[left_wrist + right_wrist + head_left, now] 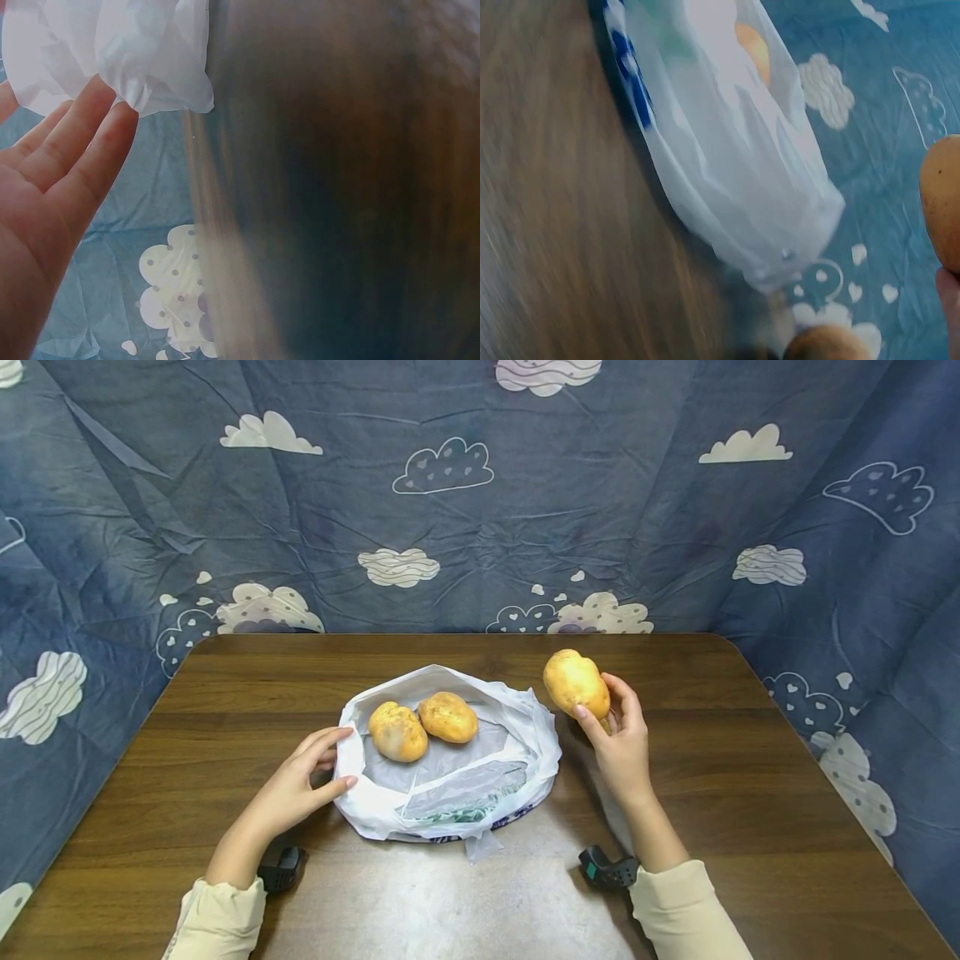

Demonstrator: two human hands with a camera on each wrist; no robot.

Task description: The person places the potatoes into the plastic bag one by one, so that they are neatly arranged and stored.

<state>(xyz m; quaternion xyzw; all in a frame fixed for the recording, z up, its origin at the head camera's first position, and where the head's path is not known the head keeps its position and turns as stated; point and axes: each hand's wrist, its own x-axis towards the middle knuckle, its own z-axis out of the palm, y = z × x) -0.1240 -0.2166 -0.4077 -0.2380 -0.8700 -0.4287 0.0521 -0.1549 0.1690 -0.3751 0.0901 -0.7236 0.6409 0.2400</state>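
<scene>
A white plastic bag point(450, 785) with green and blue print lies open-mouthed on the table, its rim spread wide. Two yellow-brown potatoes point(397, 732) rest inside, side by side. At the bag's left rim, my left hand point(288, 789) touches the plastic with fingers and thumb spread apart; the left wrist view shows long fingers point(94, 142) against the white bag point(150, 52). To the right of the bag, my right hand point(618, 735) holds a third potato point(576, 683) above the table, thumb in front. That potato point(941, 202) is cut off at the right wrist view's edge.
The brown wooden table point(750, 793) runs back to a blue cloth backdrop point(600, 510) with white clouds. Black wrist devices point(281, 868) sit under both wrists. A rounded brown thing point(826, 345) shows at the right wrist view's bottom edge; I cannot tell what it is.
</scene>
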